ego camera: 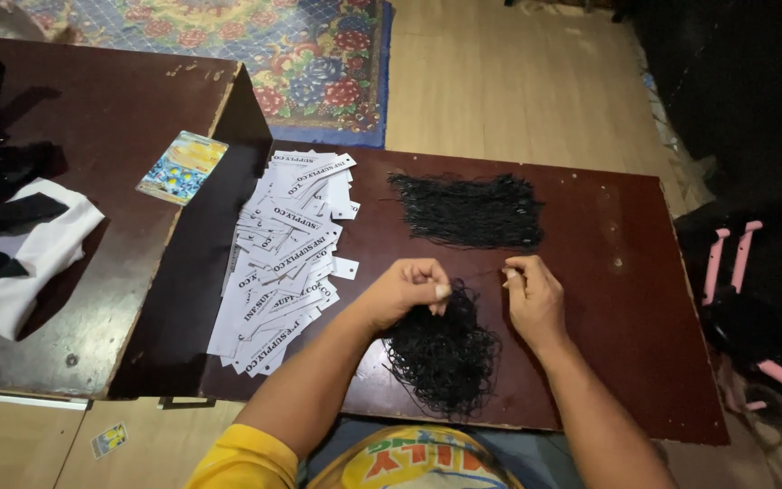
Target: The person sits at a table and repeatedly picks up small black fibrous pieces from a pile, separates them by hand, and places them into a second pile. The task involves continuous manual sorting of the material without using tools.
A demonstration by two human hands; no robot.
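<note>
Left hand: the person's left hand (405, 288) is curled into a loose fist above the near tangled heap of thin black strings (443, 355), fingertips pinched together on strands lifted from that heap.
Right hand: the right hand (531, 292) is closed at thumb and forefinger, pinching the end of a single thin black string (481, 272) that runs nearly level between the two hands; the other fingers are folded in.
Near string heap: it lies on the low dark reddish-brown wooden table (617, 299), close to the table's near edge, directly below the left hand and just left of the right wrist.
Far string bundle: a flatter, tidier bundle of black strings (468, 210) lies farther back on the same table, well apart from the hands.
Paper tags: a loose spread of white rectangular printed paper tags (287, 254) covers the table's left part, beside the left forearm.
Containers: nothing on the table is boxed or in a tray; strings and tags lie bare on the wood.
Second table: a higher dark wooden table (101, 127) stands to the left, carrying a colourful card (182, 167) and a folded white cloth (24, 258) with black fabric on it.
Floor: a floral rug (255, 45) lies beyond, and a pink-framed scooter (744, 299) stands at the right.
</note>
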